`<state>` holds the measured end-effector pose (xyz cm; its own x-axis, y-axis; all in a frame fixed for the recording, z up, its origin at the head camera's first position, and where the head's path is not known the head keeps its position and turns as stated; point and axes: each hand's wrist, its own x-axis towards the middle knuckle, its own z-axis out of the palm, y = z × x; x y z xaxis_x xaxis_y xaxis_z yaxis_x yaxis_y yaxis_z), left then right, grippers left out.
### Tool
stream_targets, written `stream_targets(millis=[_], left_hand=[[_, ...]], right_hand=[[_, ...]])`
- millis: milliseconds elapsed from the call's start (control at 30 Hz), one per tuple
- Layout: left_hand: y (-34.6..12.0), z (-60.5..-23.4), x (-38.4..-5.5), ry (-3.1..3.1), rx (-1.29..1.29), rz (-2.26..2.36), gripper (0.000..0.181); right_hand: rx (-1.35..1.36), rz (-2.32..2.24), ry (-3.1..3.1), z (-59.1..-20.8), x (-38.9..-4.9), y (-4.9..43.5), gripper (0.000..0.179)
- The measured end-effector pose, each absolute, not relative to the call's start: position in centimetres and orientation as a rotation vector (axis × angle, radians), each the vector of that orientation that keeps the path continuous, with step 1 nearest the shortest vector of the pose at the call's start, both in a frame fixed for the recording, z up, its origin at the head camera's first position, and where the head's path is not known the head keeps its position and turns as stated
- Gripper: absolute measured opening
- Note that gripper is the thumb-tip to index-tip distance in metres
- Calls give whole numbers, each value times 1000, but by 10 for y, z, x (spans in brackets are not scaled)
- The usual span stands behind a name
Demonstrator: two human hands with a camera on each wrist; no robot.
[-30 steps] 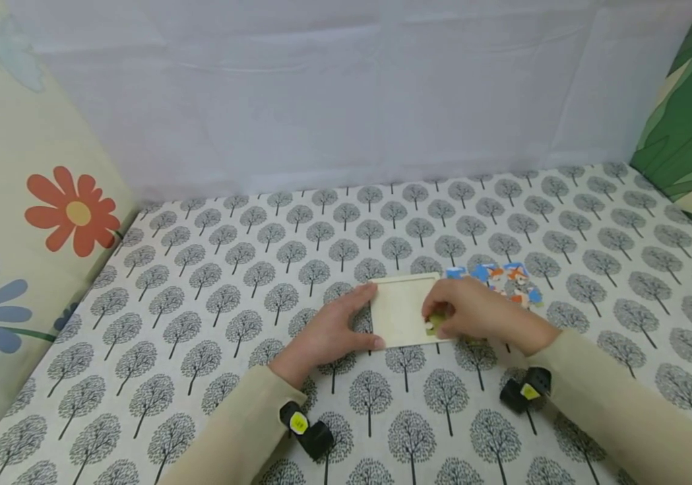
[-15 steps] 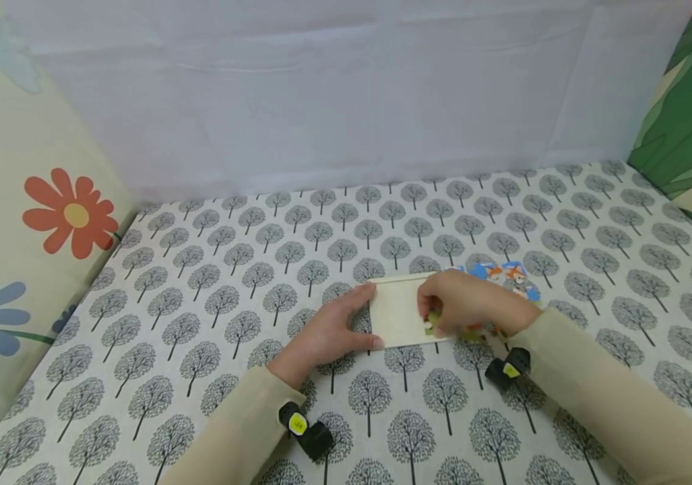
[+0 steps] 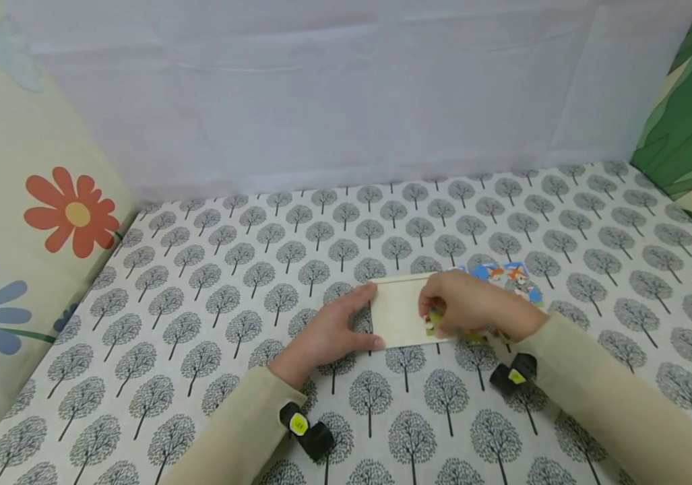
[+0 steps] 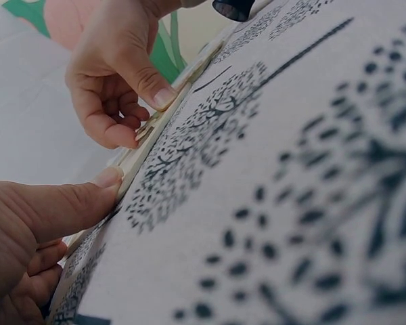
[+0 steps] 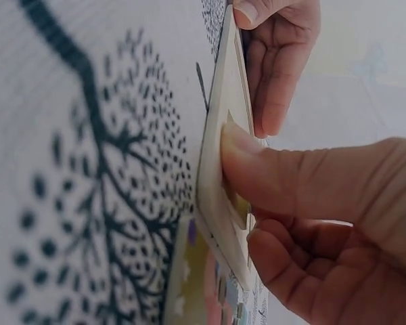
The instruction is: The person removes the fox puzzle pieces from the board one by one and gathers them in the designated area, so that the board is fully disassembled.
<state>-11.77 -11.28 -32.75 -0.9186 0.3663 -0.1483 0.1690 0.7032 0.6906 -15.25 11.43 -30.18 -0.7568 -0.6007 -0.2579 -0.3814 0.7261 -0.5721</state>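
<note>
A pale wooden puzzle tray (image 3: 399,313) lies on the tree-print cloth. At its left side my left hand (image 3: 333,330) grips it, thumb at the near corner and fingers at the far corner. My right hand (image 3: 476,303) pinches a green puzzle piece (image 3: 432,325) at the tray's near right corner. The right wrist view shows the thumb on this yellow-green piece (image 5: 238,202), which lies within the tray's rim; the fingers are curled beside it. Most of the piece is hidden by the hand.
Several loose colourful puzzle pieces (image 3: 518,277) with blue, orange and fox patterns lie right of the tray, partly behind the right hand. Beside the tray's right edge are more green pieces (image 3: 476,335). A white curtain (image 3: 321,101) hangs behind the cloth-covered table.
My right hand and wrist have shifted slightly left and turned, with the fingers staying on the green puzzle piece at the corner. The left hand and tray hold still.
</note>
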Motion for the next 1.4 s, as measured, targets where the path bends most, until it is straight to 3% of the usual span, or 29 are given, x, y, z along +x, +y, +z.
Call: stream_targets(millis=[467,667,1100,1400], left_hand=[[-112,-327,-118,2646,425,1018,90],[-112,-327,-117,2640,419,1020,90],[-113,-329,-117,2642,436,1026,90],[-114,-329,-116,2645,446,1030,89]], right_hand=[[-813,-821,2479,-312,-148,126,25],[-721,-983,2429,-316,-149,133,12],[-599,-1104,2424,-315,-151,137,5],[-444,-1258,2446,-314,-148,157,14]])
